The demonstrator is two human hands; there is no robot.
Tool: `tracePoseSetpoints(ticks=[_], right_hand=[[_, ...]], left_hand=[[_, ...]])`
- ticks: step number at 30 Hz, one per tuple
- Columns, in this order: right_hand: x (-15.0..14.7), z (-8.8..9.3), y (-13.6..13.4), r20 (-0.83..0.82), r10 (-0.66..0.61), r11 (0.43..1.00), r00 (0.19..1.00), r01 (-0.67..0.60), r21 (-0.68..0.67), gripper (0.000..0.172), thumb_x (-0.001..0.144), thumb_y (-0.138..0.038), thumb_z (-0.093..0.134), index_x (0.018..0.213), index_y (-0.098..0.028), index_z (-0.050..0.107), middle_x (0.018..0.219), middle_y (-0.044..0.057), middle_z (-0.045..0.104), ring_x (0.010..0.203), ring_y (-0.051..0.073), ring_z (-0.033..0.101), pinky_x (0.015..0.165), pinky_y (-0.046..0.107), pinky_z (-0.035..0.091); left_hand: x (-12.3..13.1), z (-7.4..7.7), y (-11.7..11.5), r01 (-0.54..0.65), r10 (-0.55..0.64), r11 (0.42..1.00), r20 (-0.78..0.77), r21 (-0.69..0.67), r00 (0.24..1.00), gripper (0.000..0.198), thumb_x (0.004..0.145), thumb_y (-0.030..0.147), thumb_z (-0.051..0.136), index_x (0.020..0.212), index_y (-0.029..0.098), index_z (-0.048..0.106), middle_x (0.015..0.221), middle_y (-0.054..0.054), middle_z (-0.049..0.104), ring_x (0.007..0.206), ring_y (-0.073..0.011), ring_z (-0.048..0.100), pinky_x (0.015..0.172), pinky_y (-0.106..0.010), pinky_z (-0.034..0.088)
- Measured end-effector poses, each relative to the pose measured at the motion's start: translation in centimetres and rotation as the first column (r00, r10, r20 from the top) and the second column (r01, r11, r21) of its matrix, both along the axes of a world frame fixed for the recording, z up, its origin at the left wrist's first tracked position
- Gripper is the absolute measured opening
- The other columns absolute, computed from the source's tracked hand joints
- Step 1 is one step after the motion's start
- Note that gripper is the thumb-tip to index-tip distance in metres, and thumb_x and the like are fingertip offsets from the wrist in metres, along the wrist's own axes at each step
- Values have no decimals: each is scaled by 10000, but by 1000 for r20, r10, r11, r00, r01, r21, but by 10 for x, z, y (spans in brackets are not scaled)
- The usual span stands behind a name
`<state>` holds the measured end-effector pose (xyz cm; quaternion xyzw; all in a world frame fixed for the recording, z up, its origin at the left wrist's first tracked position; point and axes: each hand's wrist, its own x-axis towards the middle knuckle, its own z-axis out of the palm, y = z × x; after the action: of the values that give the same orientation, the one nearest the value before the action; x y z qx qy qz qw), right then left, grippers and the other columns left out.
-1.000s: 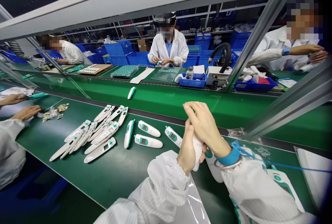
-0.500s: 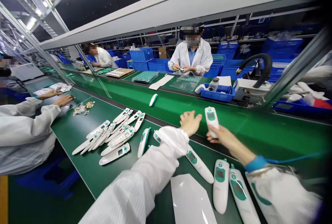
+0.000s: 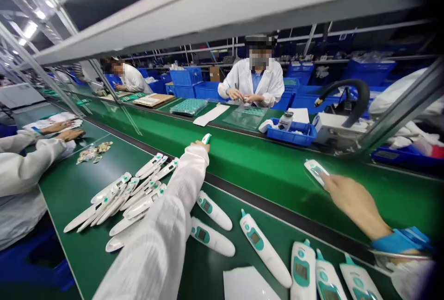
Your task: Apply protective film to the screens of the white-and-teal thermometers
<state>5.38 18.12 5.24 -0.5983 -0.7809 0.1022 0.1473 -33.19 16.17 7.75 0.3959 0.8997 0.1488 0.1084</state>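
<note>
My left hand (image 3: 200, 144) is stretched far out over the green conveyor belt, its fingers closed around a small white-and-green thermometer (image 3: 206, 139). Much of that hand is hidden behind its sleeve. On the right, my right hand (image 3: 354, 200) grips another thermometer (image 3: 315, 170) by its lower end, display side up, over the belt. Several finished-looking thermometers with green-framed displays lie on the bench below, among them one in the middle (image 3: 265, 246) and one nearer the right (image 3: 302, 270). A pile of white thermometer housings (image 3: 138, 193) lies left of my left sleeve.
A white sheet (image 3: 248, 284) lies at the near edge. Small loose parts (image 3: 93, 152) sit near a co-worker's hands (image 3: 69, 133) at the left. Across the belt (image 3: 243, 156) another person works beside a blue bin (image 3: 293, 132). A metal post slants at the right.
My left hand has reached away to the left and closed on the thermometer lying on the belt. My right hand has moved right with its thermometer, now tilted lower. The view has shifted.
</note>
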Motion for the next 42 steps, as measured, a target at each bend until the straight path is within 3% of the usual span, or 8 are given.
tracePoseSetpoints(ticks=[4,7,13,21,26,29,33,42], right_hand=[[-11,1,-57,-105,137,958,985,-158,-238,382,946,-461,291,884,-229,587,529,-2,579,478,179,571,550,289,430],[-25,-5,-100,-260,286,878,922,-361,-315,298,919,-349,393,1179,-224,471,890,31,674,710,179,664,668,290,482],[-55,-29,-146,-295,345,803,891,-443,-398,324,747,-279,674,1038,-182,571,1126,142,617,1117,345,547,933,437,379],[-61,-11,-139,-581,31,682,814,-442,-583,286,880,-413,467,943,-153,568,820,66,643,747,203,620,652,312,474],[-59,17,-176,-797,-163,548,582,-618,-563,379,894,-493,441,1106,-198,548,1014,55,641,903,174,627,802,303,505],[-48,16,-198,-795,-5,574,607,-649,-499,276,894,-407,483,1057,-214,595,1102,70,611,1016,207,604,874,354,486],[-22,-5,-219,-428,265,806,864,-442,-393,292,909,-323,477,1168,-209,547,1187,97,578,1051,247,593,903,433,473],[-26,-14,-196,-278,413,829,867,-484,-280,311,909,-320,485,1193,-205,537,1236,97,581,1154,260,553,957,429,461]], left_hand=[[20,-6,2,161,-161,985,-4,-65,987,394,899,346,554,1248,167,519,1275,-109,537,1099,-241,564,909,-470,491],[53,-10,-11,430,-413,894,144,-123,899,361,895,345,560,1208,164,550,1258,-101,553,1101,-239,564,920,-467,484],[126,-1,-60,707,-638,706,409,-26,652,211,799,282,659,970,158,667,1003,-59,673,1085,-253,574,996,-445,403],[145,-4,-128,285,-483,874,639,394,598,667,731,430,655,1306,191,414,1339,-142,465,1378,-322,270,1118,-474,200],[177,-12,-181,45,-429,900,860,434,277,449,820,414,526,1188,167,455,1051,-110,618,1031,-237,613,934,-413,460],[181,-12,-205,-124,-411,897,904,423,117,355,757,298,621,1079,190,520,818,-13,601,791,-159,628,843,-368,504],[157,-22,-238,-127,-285,925,875,358,391,248,708,242,653,924,184,544,740,15,585,665,-131,583,737,-330,516],[143,-64,-289,-96,-94,979,821,178,563,184,644,162,615,811,162,537,771,-20,593,667,-173,605,548,-293,511]])
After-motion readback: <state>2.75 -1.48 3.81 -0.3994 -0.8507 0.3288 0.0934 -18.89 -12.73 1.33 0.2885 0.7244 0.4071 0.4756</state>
